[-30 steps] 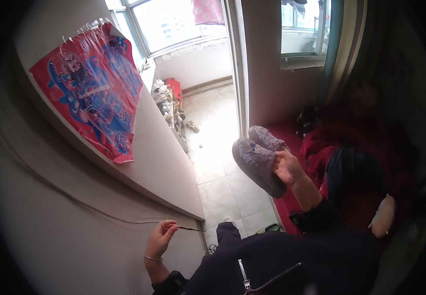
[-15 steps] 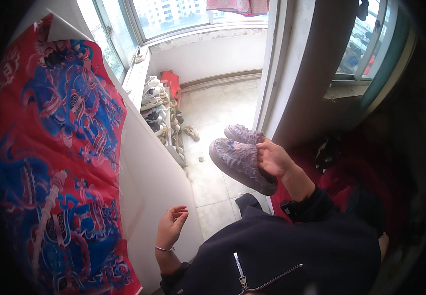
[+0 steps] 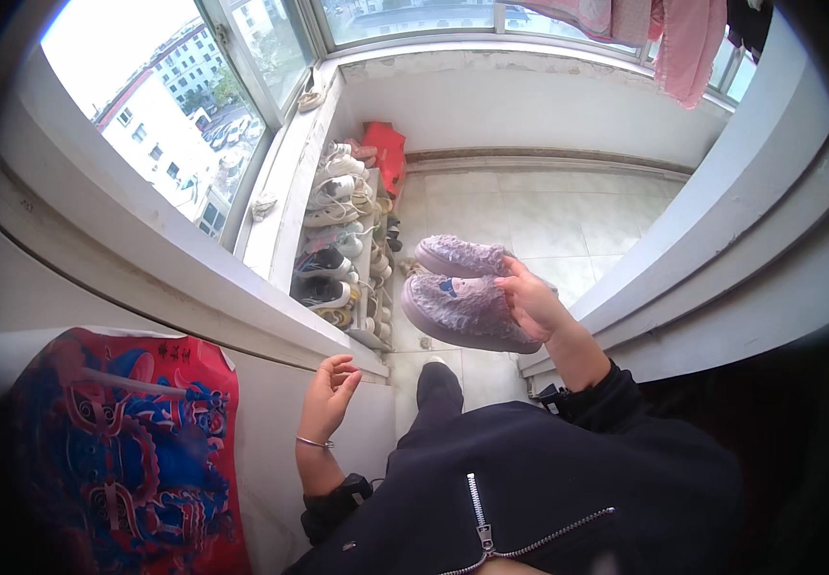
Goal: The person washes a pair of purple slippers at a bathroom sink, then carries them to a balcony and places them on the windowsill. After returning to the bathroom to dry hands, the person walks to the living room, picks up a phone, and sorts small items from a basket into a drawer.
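Note:
A pair of fluffy lilac-grey slippers hangs in front of me, soles turned to the left. My right hand grips both at their heel openings, fingers tucked partly inside and out of sight. My left hand, with a bracelet at the wrist, is raised beside the white wall. Its fingers are loosely bent, the thumb stands a little apart, and nothing is in it. Beyond the slippers, to the left, stands a shoe rack packed with several pairs of shoes.
A doorway frames me, with a white jamb on the right. Pale floor tiles lead to a low wall under windows. A red bag stands behind the rack. Pink cloth hangs at upper right. A red-and-blue poster covers the near left wall.
I have moved forward into the doorway, so the rack and windows look nearer and the poster has dropped back. The slippers stay in my right hand; a foot now shows ahead.

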A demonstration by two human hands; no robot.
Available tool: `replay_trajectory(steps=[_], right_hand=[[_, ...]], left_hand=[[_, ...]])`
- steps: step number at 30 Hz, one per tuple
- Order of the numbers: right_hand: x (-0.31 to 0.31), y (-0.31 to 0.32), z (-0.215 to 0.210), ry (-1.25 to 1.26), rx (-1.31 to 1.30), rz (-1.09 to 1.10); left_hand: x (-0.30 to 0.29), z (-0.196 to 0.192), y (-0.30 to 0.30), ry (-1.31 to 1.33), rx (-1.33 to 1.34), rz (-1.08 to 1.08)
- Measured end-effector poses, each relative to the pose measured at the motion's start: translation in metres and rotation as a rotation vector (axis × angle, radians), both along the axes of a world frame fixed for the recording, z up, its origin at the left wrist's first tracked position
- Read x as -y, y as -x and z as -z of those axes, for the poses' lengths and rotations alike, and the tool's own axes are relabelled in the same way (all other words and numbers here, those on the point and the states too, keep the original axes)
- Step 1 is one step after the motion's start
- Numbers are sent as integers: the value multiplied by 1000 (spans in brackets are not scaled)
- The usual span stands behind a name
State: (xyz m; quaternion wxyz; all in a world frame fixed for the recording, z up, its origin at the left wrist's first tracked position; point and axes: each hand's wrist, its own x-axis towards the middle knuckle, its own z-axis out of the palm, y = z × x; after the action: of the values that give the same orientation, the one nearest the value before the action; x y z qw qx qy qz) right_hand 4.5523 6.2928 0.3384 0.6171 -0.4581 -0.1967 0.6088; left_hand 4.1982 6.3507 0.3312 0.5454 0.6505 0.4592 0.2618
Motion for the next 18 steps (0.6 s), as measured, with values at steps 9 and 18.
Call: replay_trajectory(steps=[9, 18], right_hand=[[-106, -139, -15, 23, -8, 111], [-315, -215, 51, -26, -30, -72]], left_hand=[[-191, 1, -138, -104, -15, -12], [-347, -4, -94, -757, -410, -727]])
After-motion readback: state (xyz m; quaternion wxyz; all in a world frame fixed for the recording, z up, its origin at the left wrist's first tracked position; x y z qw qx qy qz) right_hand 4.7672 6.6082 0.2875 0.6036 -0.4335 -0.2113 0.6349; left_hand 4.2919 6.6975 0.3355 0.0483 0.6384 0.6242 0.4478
